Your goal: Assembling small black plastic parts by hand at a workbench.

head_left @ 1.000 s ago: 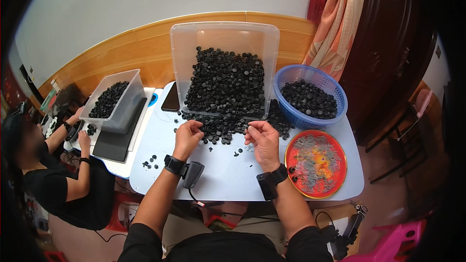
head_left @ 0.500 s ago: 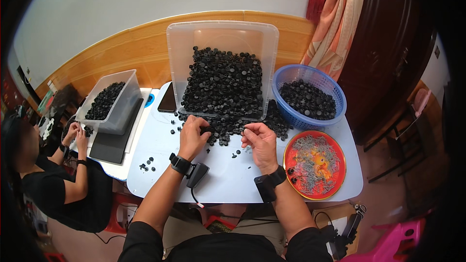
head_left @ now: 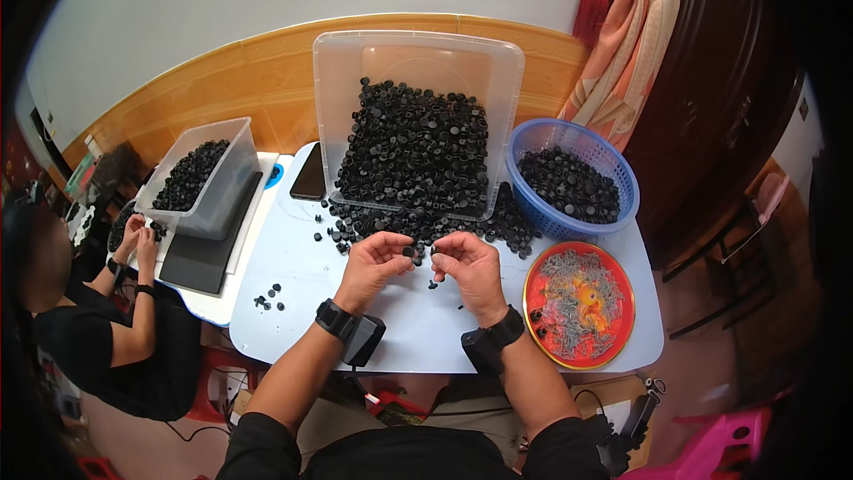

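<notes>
Close together over the near side of the pile, my two hands face each other. My left hand [head_left: 373, 270] pinches a small round black plastic cap [head_left: 408, 252] between thumb and fingertips. My right hand [head_left: 473, 272] is closed on another small black plastic part [head_left: 434, 251]; its exact shape is too small to make out. Just beyond them a heap of black caps [head_left: 382, 225] spills from a clear plastic bin [head_left: 330, 98] tipped on its side. One loose black piece [head_left: 433, 284] lies on the pale table [head_left: 306, 311] below my right hand.
At right stand a blue basket [head_left: 633, 191] of black caps and a red plate [head_left: 534, 280] of thin metal pins. A phone [head_left: 308, 180] lies left of the bin. Farther left, a person [head_left: 133, 338] handles small parts beside another clear bin [head_left: 233, 160].
My hands have come closer together, the left moving right and nearer to me. Black parts now show at the fingertips of both. The view has shifted slightly.
</notes>
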A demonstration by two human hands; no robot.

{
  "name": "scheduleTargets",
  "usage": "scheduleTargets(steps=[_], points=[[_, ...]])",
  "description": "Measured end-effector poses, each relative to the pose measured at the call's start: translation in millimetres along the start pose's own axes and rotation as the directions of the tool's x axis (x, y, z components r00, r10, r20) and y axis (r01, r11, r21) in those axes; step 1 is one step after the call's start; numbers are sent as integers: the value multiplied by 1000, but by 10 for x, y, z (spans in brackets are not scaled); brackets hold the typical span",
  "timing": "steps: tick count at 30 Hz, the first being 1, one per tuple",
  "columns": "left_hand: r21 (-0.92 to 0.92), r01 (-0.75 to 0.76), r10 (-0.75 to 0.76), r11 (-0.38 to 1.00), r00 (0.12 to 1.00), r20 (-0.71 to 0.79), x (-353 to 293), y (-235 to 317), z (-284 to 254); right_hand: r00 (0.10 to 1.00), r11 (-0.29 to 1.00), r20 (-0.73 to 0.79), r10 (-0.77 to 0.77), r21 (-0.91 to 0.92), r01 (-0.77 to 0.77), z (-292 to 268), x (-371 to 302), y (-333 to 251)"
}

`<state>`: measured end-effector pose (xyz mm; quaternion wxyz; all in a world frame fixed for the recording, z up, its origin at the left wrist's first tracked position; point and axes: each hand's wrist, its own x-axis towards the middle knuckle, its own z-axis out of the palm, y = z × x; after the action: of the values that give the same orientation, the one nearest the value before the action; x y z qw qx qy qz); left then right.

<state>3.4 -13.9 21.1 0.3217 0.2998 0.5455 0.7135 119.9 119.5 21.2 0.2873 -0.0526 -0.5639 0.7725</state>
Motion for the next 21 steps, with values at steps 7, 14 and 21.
scheduleTargets(steps=[7,14,21], points=[[4,-10,9,1000,999,33,-14,-103,0,999,995,47,-5,-104,9,24,-4,26],[107,-78,71,991,995,66,-25,-113,-20,994,959,60,-93,-262,106,34,-4,67],[212,-175,156,961,982,106,-15,-165,-41,966,828,116,-233,-497,259,48,-12,82]])
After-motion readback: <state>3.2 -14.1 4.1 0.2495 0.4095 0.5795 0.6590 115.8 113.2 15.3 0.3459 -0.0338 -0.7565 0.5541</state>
